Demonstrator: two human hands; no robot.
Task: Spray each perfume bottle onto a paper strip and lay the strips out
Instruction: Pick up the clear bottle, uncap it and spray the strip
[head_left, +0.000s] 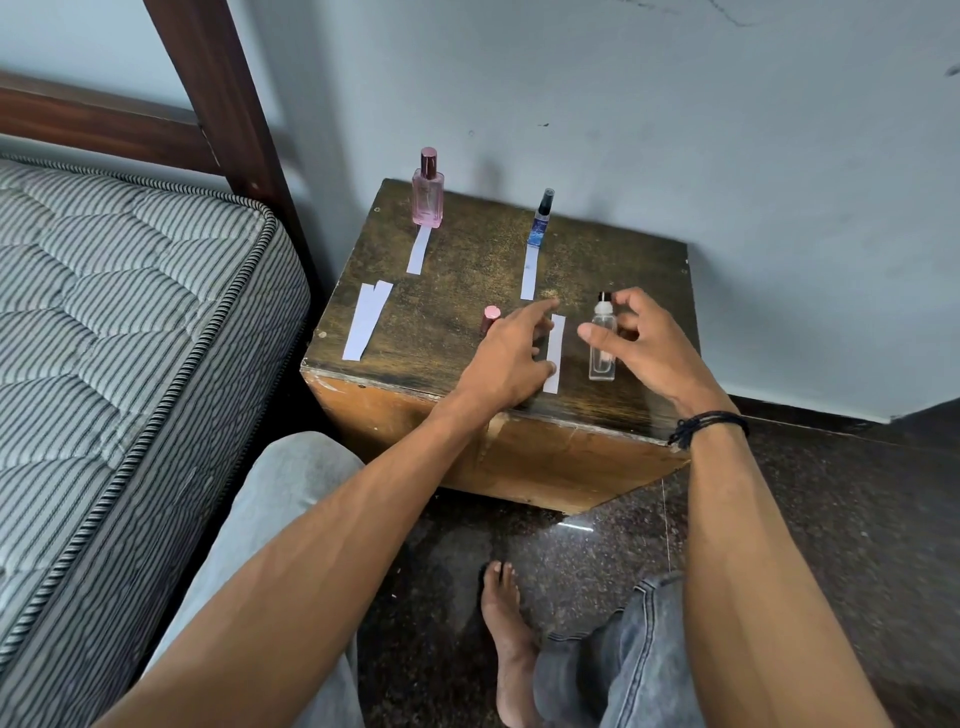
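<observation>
On the dark wooden box top (467, 270), a pink perfume bottle (427, 192) stands at the back left with a white paper strip (420, 249) in front of it. A slim blue spray bottle (543, 221) stands further right, a strip (529, 273) before it. My right hand (644, 343) wraps the upright clear bottle (602, 358), thumb across its front and fingers by its black cap. My left hand (511, 353) lies spread on the box, its thumb on a third strip (556, 338). A small pink-capped bottle (490, 318) is half hidden behind it.
Two spare strips (366, 322) lie side by side near the box's left edge. A striped mattress (130, 338) and a dark wooden bed frame (223, 104) are at the left, a pale wall behind. My knees and a bare foot (506, 623) are on the dark floor.
</observation>
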